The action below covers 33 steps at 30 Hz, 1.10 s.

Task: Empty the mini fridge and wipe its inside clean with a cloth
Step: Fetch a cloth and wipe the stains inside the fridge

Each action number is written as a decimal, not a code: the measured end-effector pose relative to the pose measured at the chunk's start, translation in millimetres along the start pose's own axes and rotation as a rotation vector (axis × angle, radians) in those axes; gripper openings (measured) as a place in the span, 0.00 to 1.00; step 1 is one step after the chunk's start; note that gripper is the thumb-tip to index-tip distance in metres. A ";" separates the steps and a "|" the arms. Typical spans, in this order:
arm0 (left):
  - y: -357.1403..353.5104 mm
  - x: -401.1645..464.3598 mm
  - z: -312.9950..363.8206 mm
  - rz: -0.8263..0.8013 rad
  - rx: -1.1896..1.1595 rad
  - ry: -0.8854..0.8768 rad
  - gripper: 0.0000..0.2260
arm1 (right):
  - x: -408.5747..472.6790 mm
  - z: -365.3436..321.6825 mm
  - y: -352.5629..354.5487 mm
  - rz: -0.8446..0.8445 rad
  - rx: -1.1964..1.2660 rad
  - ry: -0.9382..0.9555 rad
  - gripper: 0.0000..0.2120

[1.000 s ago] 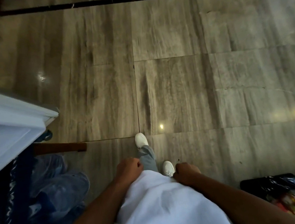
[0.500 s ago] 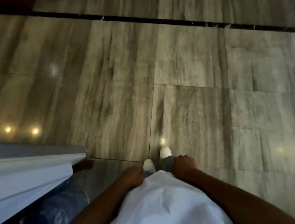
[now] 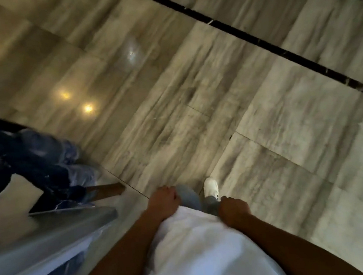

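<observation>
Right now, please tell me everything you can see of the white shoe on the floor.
The white shoe looks like a plain sneaker with a smooth upper; its material is too blurred to tell. It is worn, with a grey trouser leg running into it. It stands flat on the pale streaked tile floor, toe pointing away from the person, just ahead of the right hand. The other shoe is hidden.

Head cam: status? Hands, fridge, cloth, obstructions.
Left hand and right hand curled at the waist, holding nothing. No fridge or cloth in view. Marble floor ahead; pale furniture edge and plastic-wrapped bundle close on the left.
</observation>
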<state>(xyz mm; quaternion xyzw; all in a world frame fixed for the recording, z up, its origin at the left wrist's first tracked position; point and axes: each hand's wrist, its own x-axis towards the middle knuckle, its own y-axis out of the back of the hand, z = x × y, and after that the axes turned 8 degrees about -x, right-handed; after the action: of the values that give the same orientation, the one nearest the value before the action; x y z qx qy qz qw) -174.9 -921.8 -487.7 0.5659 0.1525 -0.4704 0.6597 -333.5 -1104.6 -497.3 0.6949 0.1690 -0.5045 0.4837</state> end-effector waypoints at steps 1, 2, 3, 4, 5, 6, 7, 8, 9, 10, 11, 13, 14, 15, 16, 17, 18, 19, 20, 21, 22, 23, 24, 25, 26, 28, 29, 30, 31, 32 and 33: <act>5.8 5.6 5.3 0.012 -0.016 0.006 0.17 | 4.7 1.5 10.7 0.005 -0.001 0.012 0.18; 12.2 13.3 10.7 0.011 -0.033 0.017 0.17 | 13.5 2.3 24.3 -0.003 -0.021 0.033 0.18; 18.5 20.6 15.2 -0.007 -0.045 0.033 0.18 | 23.8 2.3 36.3 -0.026 -0.061 0.064 0.18; 23.1 28.2 18.1 -0.033 -0.047 0.047 0.19 | 34.3 1.0 49.1 -0.052 -0.113 0.094 0.19; 26.7 36.6 18.9 -0.055 -0.045 0.060 0.19 | 44.6 -1.2 63.4 -0.075 -0.152 0.112 0.19; 30.2 42.5 18.3 -0.076 -0.036 0.072 0.19 | 52.3 -4.1 76.0 -0.095 -0.169 0.115 0.19; 38.3 51.7 15.2 -0.086 -0.043 0.093 0.19 | 62.9 -8.8 91.5 -0.103 -0.182 0.118 0.19; 49.7 62.7 10.5 -0.088 -0.066 0.116 0.19 | 73.2 -14.7 108.7 -0.101 -0.197 0.120 0.19; 63.5 75.2 5.1 -0.080 -0.099 0.133 0.19 | 83.6 -21.6 126.1 -0.091 -0.216 0.133 0.18; 78.9 89.0 -0.5 -0.069 -0.133 0.143 0.18 | 93.3 -29.1 144.0 -0.075 -0.240 0.157 0.17; 94.0 100.7 -5.0 -0.062 -0.150 0.144 0.17 | 100.8 -36.4 160.5 -0.053 -0.263 0.188 0.16; 126.6 123.8 -12.7 -0.067 -0.174 0.148 0.16 | 116.7 -54.8 199.9 0.009 -0.320 0.234 0.15; 140.7 132.3 -16.3 -0.076 -0.186 0.153 0.16 | 124.5 -65.9 218.5 0.053 -0.334 0.249 0.14; 153.6 139.9 -19.8 -0.083 -0.201 0.165 0.17 | 132.6 -77.8 237.5 0.092 -0.334 0.269 0.14; 163.4 144.2 -21.9 -0.093 -0.212 0.180 0.18 | 138.4 -88.8 254.1 0.116 -0.325 0.285 0.15; 174.1 148.2 -25.8 -0.101 -0.225 0.198 0.19 | 144.8 -102.2 271.7 0.138 -0.319 0.305 0.17; 181.7 151.0 -30.7 -0.114 -0.238 0.215 0.20 | 150.9 -115.3 287.0 0.159 -0.319 0.320 0.19; 188.6 153.6 -37.2 -0.126 -0.255 0.232 0.20 | 158.0 -129.1 300.2 0.185 -0.330 0.346 0.21; 196.0 156.2 -45.0 -0.129 -0.275 0.253 0.20 | 166.4 -144.0 313.5 0.206 -0.362 0.378 0.20; 202.3 157.9 -52.1 -0.126 -0.295 0.274 0.20 | 173.6 -157.5 324.8 0.219 -0.406 0.408 0.19; 209.4 161.0 -62.3 -0.116 -0.329 0.298 0.19 | 183.4 -174.2 337.1 0.218 -0.442 0.442 0.18; 215.4 163.7 -71.8 -0.108 -0.367 0.326 0.19 | 193.7 -190.1 348.5 0.191 -0.463 0.465 0.16; 221.6 166.3 -81.2 -0.099 -0.407 0.356 0.19 | 204.3 -205.6 360.3 0.146 -0.495 0.476 0.15; 228.4 169.6 -90.4 -0.092 -0.444 0.386 0.19 | 214.6 -221.4 373.7 0.106 -0.546 0.482 0.14; 233.8 172.5 -98.0 -0.090 -0.473 0.409 0.19 | 223.2 -234.2 385.9 0.083 -0.592 0.482 0.13; 248.1 181.1 -116.4 -0.055 -0.561 0.470 0.19 | 246.1 -266.2 410.9 0.060 -0.643 0.501 0.13; 257.8 186.1 -124.3 -0.022 -0.603 0.504 0.19 | 257.4 -282.8 424.4 0.057 -0.663 0.517 0.13; 267.4 190.6 -130.9 0.020 -0.648 0.542 0.19 | 266.1 -299.7 438.8 0.057 -0.697 0.541 0.13; 276.3 192.2 -135.3 0.061 -0.682 0.580 0.18 | 271.8 -311.6 449.9 0.062 -0.748 0.569 0.13; 287.0 193.0 -143.3 0.111 -0.717 0.632 0.17 | 278.6 -327.2 461.5 0.064 -0.807 0.612 0.15; 298.0 192.7 -151.7 0.164 -0.739 0.682 0.16 | 284.3 -342.3 471.8 0.063 -0.876 0.647 0.16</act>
<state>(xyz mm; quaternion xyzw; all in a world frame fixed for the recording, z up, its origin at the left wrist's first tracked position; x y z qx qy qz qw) 210.2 -897.9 -496.8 0.4263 0.4703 -0.1203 0.7633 315.1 -1112.2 -498.5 0.5530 0.4828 -0.1325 0.6660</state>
